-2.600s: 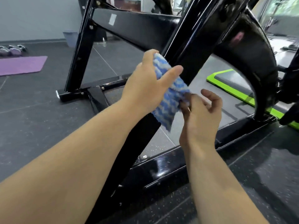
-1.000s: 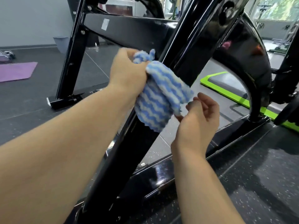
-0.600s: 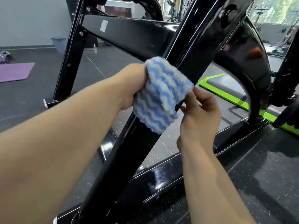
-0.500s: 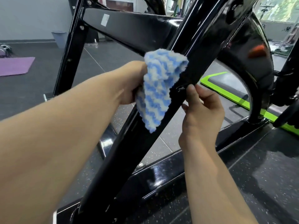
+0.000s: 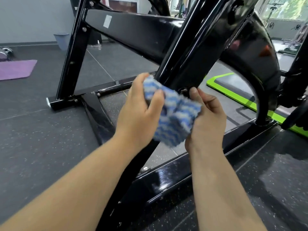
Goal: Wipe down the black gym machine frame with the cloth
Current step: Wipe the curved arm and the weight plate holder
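Head view: both hands meet in front of the black frame, low on its slanted post. The left hand has its grip closed round the blue-and-white cloth, with the thumb across the front and the fingers curled over the upper end. The right hand takes the cloth's other end, fingers bent and closed on the edge. The cloth is bunched between the two grips and hangs a little below them. Its upper end lies just beside the post, and I cannot tell whether it touches the metal. A bolt on the post shows just above the right grip.

Beyond the left grip a cross beam runs off to an upright. Below both grips the base rail crosses the floor, and past the right grip a curved guard sweeps down. A purple mat lies well off to the left-grip side, a green mat beyond the right.

As for progress, the paint is glossy all over (shine alone does not tell wiped metal from unwiped), so nothing proves which parts are done. The cloth looks gathered rather than pressed flat, so I judge this a pause to rearrange it, not a stroke. The lower post, the base rail, the beam and the guard may all be left to wipe.
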A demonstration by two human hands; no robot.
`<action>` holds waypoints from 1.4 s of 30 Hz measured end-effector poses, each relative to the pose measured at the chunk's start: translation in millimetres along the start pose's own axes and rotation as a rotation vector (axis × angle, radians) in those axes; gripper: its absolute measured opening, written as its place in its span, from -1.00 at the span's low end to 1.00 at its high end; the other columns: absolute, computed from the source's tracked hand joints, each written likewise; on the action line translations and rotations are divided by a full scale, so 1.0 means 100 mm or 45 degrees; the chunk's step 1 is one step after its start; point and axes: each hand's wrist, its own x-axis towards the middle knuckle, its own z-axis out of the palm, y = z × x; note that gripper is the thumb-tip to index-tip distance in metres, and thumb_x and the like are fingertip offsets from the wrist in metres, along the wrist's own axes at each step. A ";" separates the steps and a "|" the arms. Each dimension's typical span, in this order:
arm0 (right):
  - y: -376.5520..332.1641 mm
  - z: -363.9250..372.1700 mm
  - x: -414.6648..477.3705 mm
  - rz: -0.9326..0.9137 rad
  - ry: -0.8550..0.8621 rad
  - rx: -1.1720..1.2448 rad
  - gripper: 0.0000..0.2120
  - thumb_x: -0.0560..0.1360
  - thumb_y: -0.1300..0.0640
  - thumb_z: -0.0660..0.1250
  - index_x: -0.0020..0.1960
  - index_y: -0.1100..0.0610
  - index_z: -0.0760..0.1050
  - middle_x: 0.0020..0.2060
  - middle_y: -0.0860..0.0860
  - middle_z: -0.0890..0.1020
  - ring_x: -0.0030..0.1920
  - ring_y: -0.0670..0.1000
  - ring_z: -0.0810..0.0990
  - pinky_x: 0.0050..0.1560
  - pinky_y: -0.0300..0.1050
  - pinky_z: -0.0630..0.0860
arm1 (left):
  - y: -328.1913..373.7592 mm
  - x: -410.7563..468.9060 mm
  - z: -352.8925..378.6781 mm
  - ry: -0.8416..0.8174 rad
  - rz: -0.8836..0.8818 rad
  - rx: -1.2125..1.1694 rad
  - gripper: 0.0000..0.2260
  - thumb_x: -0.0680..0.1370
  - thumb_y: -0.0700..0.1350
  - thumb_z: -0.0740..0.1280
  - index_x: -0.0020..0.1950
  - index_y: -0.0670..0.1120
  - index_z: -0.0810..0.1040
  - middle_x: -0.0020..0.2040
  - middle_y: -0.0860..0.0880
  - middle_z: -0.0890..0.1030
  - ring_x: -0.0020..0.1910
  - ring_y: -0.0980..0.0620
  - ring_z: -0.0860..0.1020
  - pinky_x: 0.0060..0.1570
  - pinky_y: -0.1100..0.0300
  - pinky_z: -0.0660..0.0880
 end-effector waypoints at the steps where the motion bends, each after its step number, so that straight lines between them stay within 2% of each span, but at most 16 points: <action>1: -0.02 -0.04 0.00 0.017 -0.017 -0.048 -0.88 0.48 0.19 0.42 -0.23 0.07 0.57 -0.29 -0.06 0.65 -0.20 -0.07 0.59 -0.09 -0.11 0.53 | -0.11 -0.10 -0.04 -0.004 0.030 0.100 -0.53 0.47 0.19 0.15 0.37 0.16 0.28 0.15 0.13 0.48 0.01 0.19 0.44 -0.07 0.44 0.33; 5: 0.03 -0.19 -0.26 0.117 -0.093 -0.144 -0.76 0.53 -0.10 0.30 -0.16 0.00 0.65 -0.16 -0.18 0.69 -0.11 -0.10 0.61 -0.16 -0.22 0.48 | -0.26 -0.29 -0.15 0.107 0.051 0.102 -0.70 0.47 0.13 0.38 0.15 0.24 0.40 0.08 0.08 0.51 -0.01 0.19 0.50 -0.10 0.44 0.36; 8: 0.21 -0.26 -0.60 -0.163 -0.213 -0.408 -0.83 0.41 -0.08 0.38 -0.07 -0.03 0.61 0.00 -0.12 0.61 -0.09 -0.16 0.59 -0.16 -0.33 0.46 | -0.03 -0.28 -0.17 0.298 0.260 -0.063 -0.69 0.42 -0.13 0.50 -0.03 0.24 0.52 0.03 0.09 0.58 0.01 0.15 0.57 0.04 0.29 0.47; 11: 0.21 -0.29 -0.70 -0.145 -0.365 -0.406 -0.69 0.40 0.13 0.47 0.08 -0.13 0.53 0.03 -0.12 0.58 -0.16 -0.10 0.60 -0.20 -0.16 0.56 | 0.24 -0.22 -0.20 0.077 0.076 -0.740 -0.84 0.48 -0.13 0.34 0.04 0.05 0.57 -0.09 0.08 0.65 -0.08 0.10 0.63 -0.11 0.20 0.55; 14: 0.02 -0.19 -0.59 -0.067 -0.370 0.001 -0.65 0.50 0.30 0.36 0.18 -0.04 0.46 -0.02 -0.07 0.64 -0.16 -0.11 0.63 -0.08 -0.05 0.60 | 0.31 -0.25 -0.25 -0.252 -0.197 -1.158 -0.74 0.52 -0.14 0.13 -0.03 -0.12 0.61 -0.11 -0.06 0.66 -0.08 0.04 0.64 -0.04 0.18 0.59; 17: -0.13 0.01 -0.46 -0.147 -0.507 0.199 -0.82 0.48 0.22 0.31 0.07 0.06 0.52 -0.15 -0.12 0.67 -0.10 -0.14 0.60 -0.04 -0.14 0.54 | 0.33 -0.27 -0.26 -0.296 -0.110 -0.878 -0.68 0.47 -0.11 0.21 0.15 -0.20 0.55 0.14 -0.19 0.60 0.20 -0.13 0.55 0.27 -0.01 0.45; 20: -0.13 0.12 -0.39 -0.248 -0.561 0.034 -0.83 0.45 0.31 0.37 -0.01 0.10 0.57 -0.14 -0.03 0.66 -0.11 -0.08 0.60 -0.07 -0.13 0.54 | 0.29 -0.22 -0.33 -0.295 -0.014 -0.963 -0.57 0.41 -0.36 0.34 0.25 -0.09 0.52 0.16 -0.05 0.64 0.14 0.03 0.61 0.03 0.24 0.55; 22: -0.15 0.11 -0.31 -0.341 -0.420 -0.046 -0.76 0.37 0.40 0.38 -0.16 0.06 0.55 -0.30 -0.08 0.61 -0.27 -0.11 0.53 -0.26 -0.19 0.49 | 0.25 -0.24 -0.43 -0.277 0.007 -1.012 -0.46 0.35 -0.43 0.28 0.25 -0.01 0.51 0.18 0.01 0.64 0.15 0.10 0.60 -0.01 0.30 0.54; 24: -0.21 0.04 -0.11 -0.527 -0.073 -0.069 -0.77 0.30 0.35 0.33 -0.23 0.01 0.49 -0.36 -0.11 0.53 -0.36 -0.13 0.44 -0.33 -0.24 0.39 | 0.13 -0.26 -0.50 -0.197 -0.020 -0.935 -0.48 0.34 -0.38 0.26 0.20 0.07 0.55 0.19 0.08 0.63 0.22 0.13 0.56 0.11 0.29 0.50; 26: -0.21 0.05 0.02 -0.744 0.203 -0.246 -0.82 0.35 0.30 0.29 -0.15 0.04 0.53 -0.21 -0.03 0.55 -0.22 -0.06 0.51 -0.19 -0.22 0.44 | 0.01 -0.29 -0.51 -0.077 -0.070 -0.780 -0.55 0.39 -0.35 0.36 0.12 0.13 0.60 0.17 0.15 0.63 0.24 0.18 0.53 0.18 0.26 0.46; 28: -0.05 0.11 -0.02 -0.900 0.228 -0.494 -0.76 0.42 0.30 0.24 -0.01 0.15 0.62 0.01 0.07 0.57 0.02 0.01 0.54 0.06 -0.36 0.41 | -0.07 -0.34 -0.48 -0.100 -0.136 -0.741 -0.61 0.51 -0.35 0.32 0.14 0.12 0.58 0.14 0.17 0.64 0.22 0.21 0.54 0.19 0.28 0.47; 31: 0.36 0.05 -0.24 -0.750 0.103 -0.524 -0.66 0.46 0.11 0.23 0.15 0.18 0.62 0.22 0.09 0.53 0.24 0.01 0.50 0.25 -0.29 0.38 | -0.12 -0.37 -0.44 -0.155 -0.177 -0.670 -0.65 0.56 -0.35 0.24 0.14 0.07 0.58 0.06 0.16 0.67 0.12 0.24 0.59 0.02 0.43 0.49; 33: 0.58 -0.11 -0.48 -0.634 0.038 -0.586 -0.55 0.42 -0.03 0.24 0.21 0.16 0.59 0.26 0.05 0.52 0.27 -0.12 0.47 0.25 -0.39 0.35 | -0.16 -0.39 -0.44 -0.185 -0.231 -0.663 -0.67 0.59 -0.32 0.22 0.15 0.06 0.59 0.04 0.13 0.68 0.07 0.22 0.61 -0.08 0.46 0.49; 35: 0.61 -0.16 -0.59 -0.651 -0.017 -0.621 -0.59 0.45 -0.01 0.30 0.25 0.12 0.57 0.28 -0.04 0.49 0.26 -0.19 0.45 0.22 -0.47 0.34 | -0.24 -0.39 -0.45 -0.207 -0.245 -0.653 -0.64 0.59 -0.35 0.19 0.16 0.08 0.58 0.08 0.14 0.67 0.11 0.22 0.59 -0.05 0.45 0.48; 39: 0.24 0.09 -0.22 -0.883 0.019 -0.574 -0.67 0.52 0.24 0.29 0.27 0.12 0.55 0.35 0.01 0.46 0.35 -0.02 0.45 0.32 -0.20 0.41 | -0.36 -0.36 -0.46 -0.208 -0.279 -0.642 -0.62 0.60 -0.35 0.17 0.14 0.08 0.60 0.15 0.12 0.64 0.21 0.18 0.55 0.17 0.29 0.46; 42: 0.29 0.20 -0.22 -0.859 0.031 -0.494 -0.65 0.51 0.21 0.25 0.29 0.15 0.55 0.40 0.02 0.43 0.42 -0.01 0.37 0.39 -0.02 0.37 | -0.36 -0.38 -0.42 -0.151 -0.335 -0.771 -0.61 0.58 -0.40 0.13 0.11 0.02 0.61 0.07 0.10 0.68 0.10 0.21 0.60 0.02 0.38 0.49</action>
